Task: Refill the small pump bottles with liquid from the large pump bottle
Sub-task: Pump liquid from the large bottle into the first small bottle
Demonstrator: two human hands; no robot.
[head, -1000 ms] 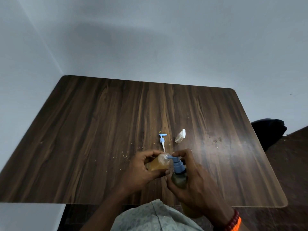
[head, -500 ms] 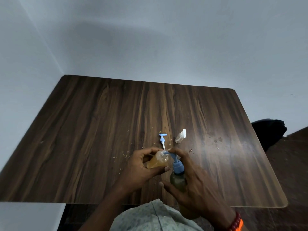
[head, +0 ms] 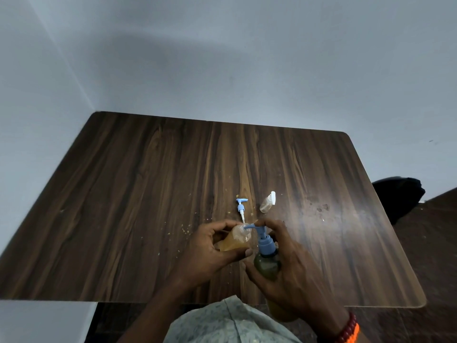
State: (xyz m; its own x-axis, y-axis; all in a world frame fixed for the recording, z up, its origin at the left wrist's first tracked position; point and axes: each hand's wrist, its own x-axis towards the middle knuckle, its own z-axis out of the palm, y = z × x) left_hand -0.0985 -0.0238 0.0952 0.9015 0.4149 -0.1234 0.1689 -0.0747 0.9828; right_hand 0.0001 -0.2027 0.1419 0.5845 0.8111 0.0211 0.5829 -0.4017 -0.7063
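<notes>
My left hand (head: 210, 251) holds a small clear bottle (head: 235, 241) tilted, half full of amber liquid, its open mouth up against the nozzle. My right hand (head: 291, 268) grips the large bottle (head: 268, 267) of dark greenish liquid, a finger resting on its blue pump head (head: 263, 240). The blue nozzle points into the small bottle's mouth. A loose small blue pump (head: 241, 209) with its dip tube lies on the table just beyond my hands. Another small clear bottle with a white cap (head: 267, 205) lies on its side to its right.
The dark wooden table (head: 148, 194) carries scattered crumbs and a few dried spots at right. Grey walls close in behind and at left. A dark object (head: 398, 194) sits off the table's right edge.
The large bottle's pump head has risen from its pressed-down position. My right finger has lifted with it. The small bottle stays at the nozzle.
</notes>
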